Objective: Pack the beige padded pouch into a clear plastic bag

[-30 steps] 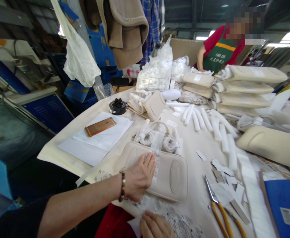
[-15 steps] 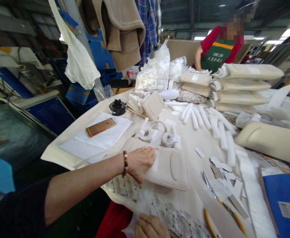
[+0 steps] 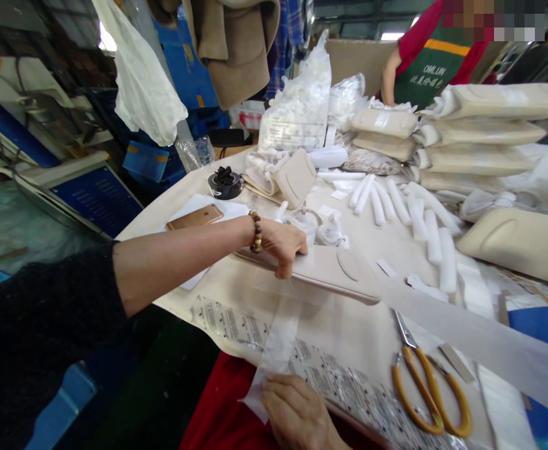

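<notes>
Left fingers (image 3: 284, 265) closed on beige bag (image 3: 325, 270), right fingers (image 3: 281, 392) on white strip (image 3: 281, 334).

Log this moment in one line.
left hand: holding beige bag tilted | right hand: holding white strip | scissors: on table

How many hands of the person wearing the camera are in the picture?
2. The left hand holds the beige bag around the picture's middle; the right hand touches the white strip near the bottom.
</notes>
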`<action>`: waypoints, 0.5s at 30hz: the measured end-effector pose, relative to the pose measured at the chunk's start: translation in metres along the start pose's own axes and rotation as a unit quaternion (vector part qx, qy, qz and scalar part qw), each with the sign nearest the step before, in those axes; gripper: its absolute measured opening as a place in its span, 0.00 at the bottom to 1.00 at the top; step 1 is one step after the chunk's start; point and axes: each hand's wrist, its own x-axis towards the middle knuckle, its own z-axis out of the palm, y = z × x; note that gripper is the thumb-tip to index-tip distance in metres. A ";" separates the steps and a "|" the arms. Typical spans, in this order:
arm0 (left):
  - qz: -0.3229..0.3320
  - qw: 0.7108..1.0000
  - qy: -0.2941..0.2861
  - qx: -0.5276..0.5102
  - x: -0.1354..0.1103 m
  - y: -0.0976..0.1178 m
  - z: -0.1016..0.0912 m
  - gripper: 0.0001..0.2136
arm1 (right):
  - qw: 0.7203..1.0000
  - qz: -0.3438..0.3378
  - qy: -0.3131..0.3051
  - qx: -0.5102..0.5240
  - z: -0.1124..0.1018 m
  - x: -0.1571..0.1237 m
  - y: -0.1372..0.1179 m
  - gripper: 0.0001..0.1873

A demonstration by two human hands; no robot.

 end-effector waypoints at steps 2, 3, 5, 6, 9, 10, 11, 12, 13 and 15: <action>0.003 1.000 -0.011 0.009 0.000 0.000 -0.003 0.12 | 1.000 0.004 -0.012 0.013 -0.007 0.006 -0.004 0.10; 0.004 1.000 -0.010 0.014 0.000 0.001 -0.002 0.12 | 1.000 0.005 -0.012 0.014 -0.010 0.009 -0.006 0.10; 0.008 1.000 -0.002 0.027 0.000 0.003 0.006 0.16 | 1.000 -0.007 0.004 0.006 -0.014 0.016 -0.008 0.10; 0.010 0.999 0.004 0.033 0.000 0.004 0.013 0.18 | 1.000 -0.013 0.011 0.000 -0.015 0.018 -0.008 0.10; 0.015 0.998 0.035 0.048 -0.002 0.007 0.044 0.26 | 0.999 -0.024 0.029 -0.013 -0.012 0.020 -0.005 0.10; 0.019 0.997 0.055 0.055 -0.003 0.008 0.057 0.30 | 0.999 -0.031 0.040 -0.017 -0.009 0.019 -0.004 0.10; 0.025 0.994 0.084 0.065 -0.003 0.009 0.071 0.33 | 0.998 -0.036 0.052 -0.020 -0.006 0.018 -0.002 0.10; 0.030 0.989 0.118 0.079 -0.004 0.009 0.086 0.36 | 0.997 -0.039 0.063 -0.024 -0.002 0.016 -0.001 0.10; 0.031 0.983 0.153 0.092 -0.004 0.010 0.100 0.39 | 0.996 -0.040 0.073 -0.029 0.001 0.014 0.000 0.11; 0.031 0.973 0.205 0.105 -0.005 0.010 0.123 0.40 | 0.996 -0.027 0.079 -0.038 0.005 0.011 -0.001 0.11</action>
